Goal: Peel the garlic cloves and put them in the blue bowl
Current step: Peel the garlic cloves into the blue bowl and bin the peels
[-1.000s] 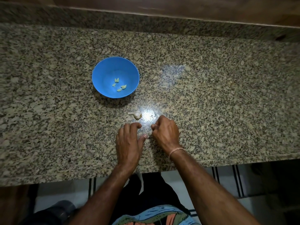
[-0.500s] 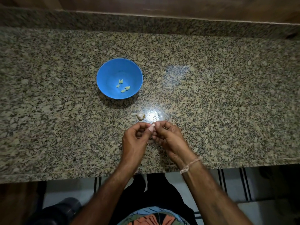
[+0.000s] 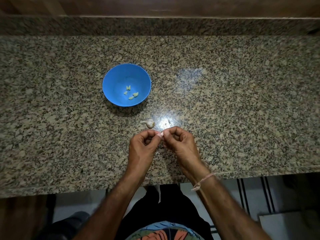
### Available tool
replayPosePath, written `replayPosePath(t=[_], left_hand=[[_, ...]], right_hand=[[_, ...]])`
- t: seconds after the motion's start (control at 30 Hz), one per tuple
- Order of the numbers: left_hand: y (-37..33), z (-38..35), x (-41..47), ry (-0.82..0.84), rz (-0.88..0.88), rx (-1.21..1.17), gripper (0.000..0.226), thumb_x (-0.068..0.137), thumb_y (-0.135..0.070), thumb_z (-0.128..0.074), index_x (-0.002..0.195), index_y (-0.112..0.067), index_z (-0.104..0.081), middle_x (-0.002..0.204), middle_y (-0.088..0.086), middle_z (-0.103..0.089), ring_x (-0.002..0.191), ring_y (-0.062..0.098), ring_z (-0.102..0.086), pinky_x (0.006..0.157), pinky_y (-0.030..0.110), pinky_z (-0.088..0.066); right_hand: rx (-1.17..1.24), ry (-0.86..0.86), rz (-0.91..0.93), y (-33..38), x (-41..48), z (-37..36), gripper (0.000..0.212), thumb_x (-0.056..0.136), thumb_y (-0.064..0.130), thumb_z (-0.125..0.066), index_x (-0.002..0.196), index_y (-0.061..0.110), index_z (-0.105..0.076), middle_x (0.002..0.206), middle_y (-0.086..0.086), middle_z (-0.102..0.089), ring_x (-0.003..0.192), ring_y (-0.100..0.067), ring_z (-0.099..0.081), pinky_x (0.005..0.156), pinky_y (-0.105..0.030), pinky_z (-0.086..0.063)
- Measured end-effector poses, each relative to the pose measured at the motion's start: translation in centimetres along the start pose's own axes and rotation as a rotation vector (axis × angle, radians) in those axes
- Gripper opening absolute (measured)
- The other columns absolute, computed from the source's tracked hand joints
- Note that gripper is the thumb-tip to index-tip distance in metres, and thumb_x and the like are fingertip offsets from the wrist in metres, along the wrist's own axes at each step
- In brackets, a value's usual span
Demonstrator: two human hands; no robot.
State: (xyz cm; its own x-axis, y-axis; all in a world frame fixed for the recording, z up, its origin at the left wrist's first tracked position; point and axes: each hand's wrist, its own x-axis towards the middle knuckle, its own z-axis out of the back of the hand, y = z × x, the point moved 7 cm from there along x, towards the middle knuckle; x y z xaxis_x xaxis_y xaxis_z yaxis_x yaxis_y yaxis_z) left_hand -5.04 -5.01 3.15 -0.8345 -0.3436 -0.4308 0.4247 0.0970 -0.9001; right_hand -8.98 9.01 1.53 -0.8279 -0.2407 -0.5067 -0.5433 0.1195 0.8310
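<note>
The left grip (image 3: 141,149) and the right grip (image 3: 180,146) meet fingertip to fingertip, both pinching one small garlic clove (image 3: 161,134) between thumb and forefinger. The remaining fingers of each curl loosely into the palm. Two opposed pinches probably serve the peeling: one steadies the clove while the other's nail works at the skin, though which does which is too small to tell. The clove is held just above the surface (image 3: 225,110), near the front edge, likely so that loose skin falls there rather than into the bowl; a pale scrap (image 3: 158,153) lies below the hands. Both wrists bend inward, forearms coming up from the near edge in a V, the right wrist wearing a thin thread band (image 3: 203,181).

Just beyond the fingertips, slightly left, lies the rest of the garlic bulb (image 3: 149,122), close enough to supply the next clove. Farther and to the left stands the blue bowl (image 3: 110,73), within easy reach, holding a few peeled cloves (image 3: 131,93).
</note>
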Motion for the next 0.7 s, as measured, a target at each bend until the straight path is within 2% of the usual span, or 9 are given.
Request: replayPosePath(t=[0.07,0.13,0.2,0.43,0.63,0.7], left_hand=[[0.3,-0.1,0.0,0.001,0.011,0.015,0.009,0.099,-0.014,-0.069,0.099,-0.010,-0.077,0.089,0.007,-0.079,0.085,0.022,-0.075,0.073,0.023,-0.060],[0.2,-0.1,-0.1,0.001,0.012,0.008,0.008,0.099,-0.013,-0.070,0.100,-0.009,-0.078,0.090,0.006,-0.079,0.085,0.019,-0.076,0.070,0.017,-0.057],[-0.1,0.0,-0.3,-0.003,-0.007,0.005,0.007,0.096,-0.012,-0.074,0.100,-0.010,-0.079,0.089,0.003,-0.080,0.084,0.016,-0.077,0.070,0.016,-0.056],[-0.7,0.1,-0.6,0.004,-0.063,0.048,0.010,0.093,-0.017,-0.079,0.102,-0.013,-0.081,0.091,-0.001,-0.081,0.088,0.014,-0.078,0.079,0.023,-0.061],[-0.5,0.4,-0.5,-0.037,-0.053,0.072,0.007,0.094,-0.016,-0.077,0.099,-0.014,-0.081,0.087,-0.002,-0.080,0.082,0.011,-0.075,0.072,0.017,-0.057],[-0.4,0.4,-0.5,-0.024,-0.041,0.053,0.008,0.094,-0.015,-0.078,0.100,-0.012,-0.080,0.088,0.000,-0.080,0.083,0.012,-0.076,0.072,0.017,-0.057]], right_hand=[[0.010,-0.010,0.003,-0.1,-0.2,-0.2,0.010,0.099,0.013,-0.069,0.106,0.006,-0.070,0.092,-0.002,-0.076,0.088,-0.015,-0.068,0.082,-0.030,-0.058],[0.051,-0.037,-0.021,-0.4,-0.3,-0.2,0.012,0.099,0.014,-0.069,0.109,0.007,-0.071,0.094,-0.003,-0.076,0.088,-0.015,-0.068,0.083,-0.033,-0.057],[0.087,-0.069,-0.031,-0.7,-0.4,0.0,0.011,0.100,0.015,-0.068,0.107,0.006,-0.071,0.094,-0.004,-0.075,0.086,-0.016,-0.066,0.081,-0.032,-0.057],[0.090,-0.126,-0.006,-0.7,-0.5,0.3,0.013,0.099,0.013,-0.069,0.106,0.002,-0.070,0.089,-0.002,-0.076,0.080,-0.013,-0.067,0.072,-0.024,-0.059],[0.030,-0.110,0.045,-0.6,-0.9,0.3,0.013,0.096,0.009,-0.071,0.107,0.001,-0.069,0.098,-0.008,-0.078,0.091,-0.023,-0.072,0.082,-0.033,-0.062],[-0.006,-0.116,0.059,-0.6,-1.0,0.4,0.011,0.096,0.008,-0.072,0.105,0.002,-0.070,0.098,-0.010,-0.078,0.091,-0.023,-0.073,0.081,-0.032,-0.062]])
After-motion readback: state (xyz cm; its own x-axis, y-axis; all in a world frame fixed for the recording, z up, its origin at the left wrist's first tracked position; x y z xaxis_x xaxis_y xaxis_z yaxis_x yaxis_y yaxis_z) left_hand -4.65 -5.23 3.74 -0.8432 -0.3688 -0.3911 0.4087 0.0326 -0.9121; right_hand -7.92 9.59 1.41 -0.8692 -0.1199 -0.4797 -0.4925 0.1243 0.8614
